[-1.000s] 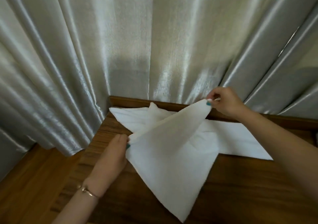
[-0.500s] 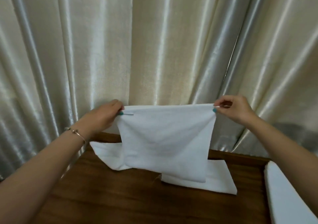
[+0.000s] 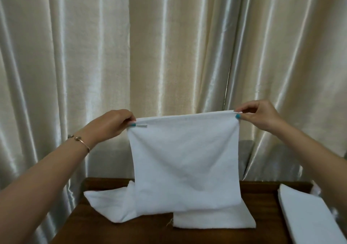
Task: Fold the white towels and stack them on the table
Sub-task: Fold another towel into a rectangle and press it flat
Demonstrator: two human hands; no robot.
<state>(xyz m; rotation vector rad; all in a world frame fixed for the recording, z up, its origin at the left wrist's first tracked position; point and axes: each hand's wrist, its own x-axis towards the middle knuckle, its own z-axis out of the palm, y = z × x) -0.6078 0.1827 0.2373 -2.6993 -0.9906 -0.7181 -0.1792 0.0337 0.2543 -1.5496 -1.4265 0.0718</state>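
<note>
Left hand (image 3: pixel 112 124): I'm pinching the white towel's (image 3: pixel 185 161) top left corner.
Right hand (image 3: pixel 257 115): I'm pinching its top right corner.
Towel: hanging spread above the wooden table (image 3: pixel 131 232), over other white towels (image 3: pixel 214 219).

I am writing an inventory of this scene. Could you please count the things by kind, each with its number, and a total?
Towel held up by both hands: 1
Towels lying on the table: 2, one loose, one flat
Folded white stack at right: 1
Wooden table: 1
Bracelet: 1
Curtain: 1
Total: 7
</note>
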